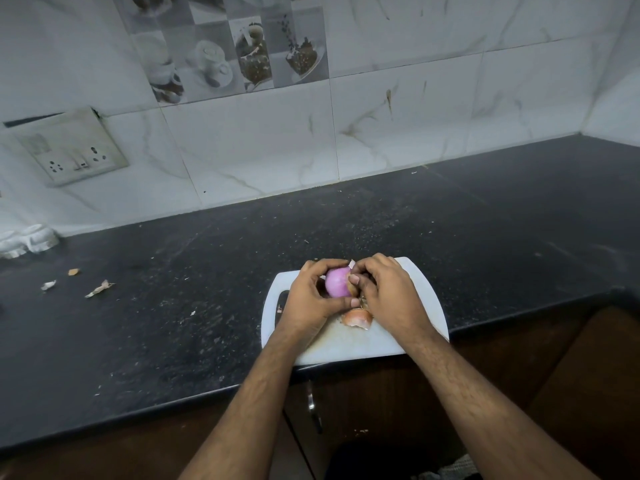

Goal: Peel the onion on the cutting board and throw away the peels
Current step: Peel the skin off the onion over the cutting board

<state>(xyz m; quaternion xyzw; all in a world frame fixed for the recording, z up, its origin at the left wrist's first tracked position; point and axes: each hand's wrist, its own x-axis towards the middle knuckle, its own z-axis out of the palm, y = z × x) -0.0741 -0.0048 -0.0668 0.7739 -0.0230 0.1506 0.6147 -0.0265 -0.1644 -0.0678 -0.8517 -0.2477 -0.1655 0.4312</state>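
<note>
While loose skin scraps (99, 288) lie at the tabletop's (173, 271) far left, I note peeling is under way. My left hand (310, 296) grips the onion (337, 281) above the cutting board (422, 282); my right hand (384, 292) pinches its remaining skin. A shed peel (358, 318) rests on the board. Next, I judge: strip, gather, discard.

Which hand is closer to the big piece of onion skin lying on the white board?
The right hand. It sits just above and beside the peel on the cutting board, nearly touching it. The left hand grips the onion, slightly farther left.
</note>
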